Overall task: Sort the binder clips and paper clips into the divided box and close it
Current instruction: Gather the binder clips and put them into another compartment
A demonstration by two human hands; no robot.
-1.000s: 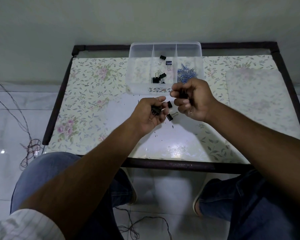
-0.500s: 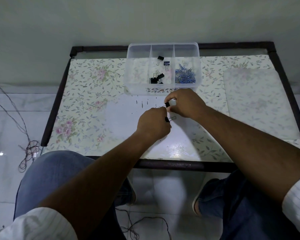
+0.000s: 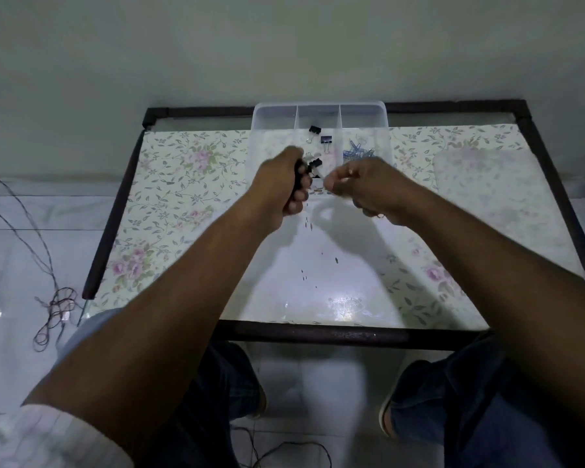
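A clear divided box stands open at the table's far edge. Its middle compartment holds black binder clips; its right compartment holds blue paper clips. My left hand is fisted over the box's near wall, with black binder clips showing between its fingers. My right hand is curled shut just right of it, thumb and forefinger pinched; what it holds is hidden. The box's near edge lies behind both hands.
The table has a floral glossy cover and a dark frame. A clear lid lies flat at the right. Small dark specks dot the middle. Thin wires trail on the floor at the left. My knees are below the near edge.
Both hands have lifted from the middle of the table and moved forward to the box's near wall. The loose binder clips between them are gone from the table.
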